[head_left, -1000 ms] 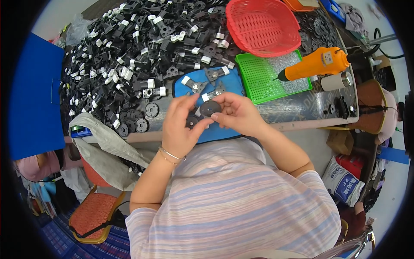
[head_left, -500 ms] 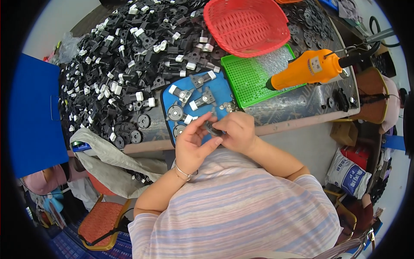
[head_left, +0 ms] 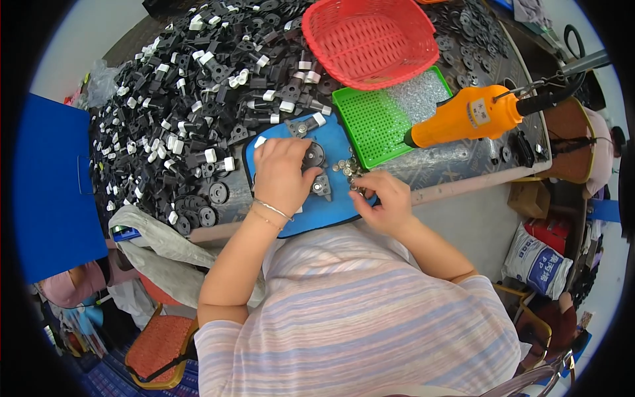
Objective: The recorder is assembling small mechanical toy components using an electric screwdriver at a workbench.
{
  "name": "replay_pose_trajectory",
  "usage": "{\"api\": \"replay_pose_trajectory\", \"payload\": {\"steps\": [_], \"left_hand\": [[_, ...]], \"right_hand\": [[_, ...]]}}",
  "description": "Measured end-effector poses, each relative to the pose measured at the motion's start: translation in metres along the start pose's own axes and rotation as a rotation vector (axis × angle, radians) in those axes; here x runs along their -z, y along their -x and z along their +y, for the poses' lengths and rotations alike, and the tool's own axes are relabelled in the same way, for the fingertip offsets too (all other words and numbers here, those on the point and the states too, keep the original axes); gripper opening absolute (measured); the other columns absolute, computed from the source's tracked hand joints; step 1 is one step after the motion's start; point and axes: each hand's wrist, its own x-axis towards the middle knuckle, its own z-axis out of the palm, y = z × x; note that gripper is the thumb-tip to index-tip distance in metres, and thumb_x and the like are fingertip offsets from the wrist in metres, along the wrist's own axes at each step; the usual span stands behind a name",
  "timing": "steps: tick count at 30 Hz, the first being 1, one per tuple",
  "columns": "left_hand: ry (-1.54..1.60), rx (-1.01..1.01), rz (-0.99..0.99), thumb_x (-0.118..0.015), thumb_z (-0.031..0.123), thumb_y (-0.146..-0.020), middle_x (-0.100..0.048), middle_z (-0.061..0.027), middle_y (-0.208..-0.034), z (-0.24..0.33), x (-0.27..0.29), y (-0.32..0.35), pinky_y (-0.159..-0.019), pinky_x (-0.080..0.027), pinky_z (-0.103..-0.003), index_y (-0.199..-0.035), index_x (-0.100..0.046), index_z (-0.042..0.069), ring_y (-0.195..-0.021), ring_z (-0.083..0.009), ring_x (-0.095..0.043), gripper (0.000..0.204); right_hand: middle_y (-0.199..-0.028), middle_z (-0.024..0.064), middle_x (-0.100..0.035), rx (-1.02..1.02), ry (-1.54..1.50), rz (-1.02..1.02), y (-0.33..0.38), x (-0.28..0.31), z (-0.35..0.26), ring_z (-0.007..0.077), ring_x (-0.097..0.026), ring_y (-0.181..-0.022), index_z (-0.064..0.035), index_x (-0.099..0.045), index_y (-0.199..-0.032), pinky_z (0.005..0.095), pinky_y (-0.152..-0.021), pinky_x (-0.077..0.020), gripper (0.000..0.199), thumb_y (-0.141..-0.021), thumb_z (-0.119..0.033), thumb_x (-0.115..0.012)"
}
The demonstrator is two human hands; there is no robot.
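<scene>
On a blue mat (head_left: 337, 208) at the table's edge, my left hand (head_left: 281, 173) curls over a black disc (head_left: 314, 155), its fingers and thumb closed around the disc's side. Beneath and beside this hand are black brackets with white ends, partly hidden; one bracket (head_left: 303, 128) shows above it. A second bracket (head_left: 321, 188) shows below the thumb. My right hand (head_left: 387, 204) pinches at the mat's right side among small round silver metal pieces (head_left: 345, 167). What lies between its fingertips is small and partly hidden, seemingly one of these pieces.
A large heap of black brackets (head_left: 198, 86) covers the left of the table, with loose black discs (head_left: 218, 192) nearby. Behind the mat are a red basket (head_left: 370, 46) and a green tray (head_left: 370, 135) of tiny clear pieces. An orange electric screwdriver (head_left: 466, 116) hangs at right.
My hands were together over the mat's front edge, holding a dark part. They have separated: the left moved up onto the brackets, the right moved to the small metal pieces.
</scene>
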Motion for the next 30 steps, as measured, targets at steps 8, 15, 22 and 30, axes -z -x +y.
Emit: {"api": "replay_pose_trajectory", "payload": {"steps": [8, 15, 22, 30], "left_hand": [[-0.148, 0.045, -0.021, -0.080, 0.031, -0.057, -0.057, -0.0033, -0.100, 0.005, 0.003, -0.003, -0.086, -0.027, -0.040, -0.101, -0.065, 0.010, -0.100, -0.0229, -0.047, 0.051], [-0.196, 0.051, -0.020, -0.079, 0.033, -0.059, -0.053, -0.0025, -0.102, 0.000, 0.000, -0.004, -0.085, -0.026, -0.042, -0.096, -0.067, 0.011, -0.101, -0.0225, -0.045, 0.045], [-0.223, 0.046, -0.012, -0.079, 0.033, -0.058, -0.053, -0.0037, -0.104, 0.006, -0.001, -0.007, -0.090, -0.025, -0.044, -0.091, -0.069, 0.010, -0.103, -0.0234, -0.044, 0.041], [-0.237, 0.046, -0.011, -0.080, 0.033, -0.058, -0.053, -0.0042, -0.103, 0.003, 0.001, -0.008, -0.090, -0.025, -0.044, -0.090, -0.069, 0.010, -0.103, -0.0231, -0.045, 0.041]], "right_hand": [[-0.075, 0.0060, -0.062, 0.117, 0.017, 0.033, 0.004, -0.002, 0.013, 0.0204, -0.060, -0.059, -0.0081, -0.059, -0.083, 0.0299, -0.050, -0.0474, 0.019, -0.068, -0.004, -0.071], [-0.074, 0.0057, -0.062, 0.131, -0.009, 0.009, 0.006, -0.003, 0.015, 0.0207, -0.061, -0.062, -0.0081, -0.060, -0.083, 0.0304, -0.052, -0.0474, 0.020, -0.067, -0.003, -0.070], [-0.075, 0.0056, -0.062, 0.133, -0.002, -0.003, 0.006, -0.004, 0.014, 0.0207, -0.061, -0.062, -0.0082, -0.060, -0.082, 0.0303, -0.052, -0.0475, 0.019, -0.068, -0.003, -0.070], [-0.075, 0.0056, -0.062, 0.109, 0.001, -0.024, 0.005, -0.003, 0.013, 0.0209, -0.061, -0.061, -0.0084, -0.060, -0.082, 0.0302, -0.052, -0.0479, 0.018, -0.068, -0.003, -0.070]]}}
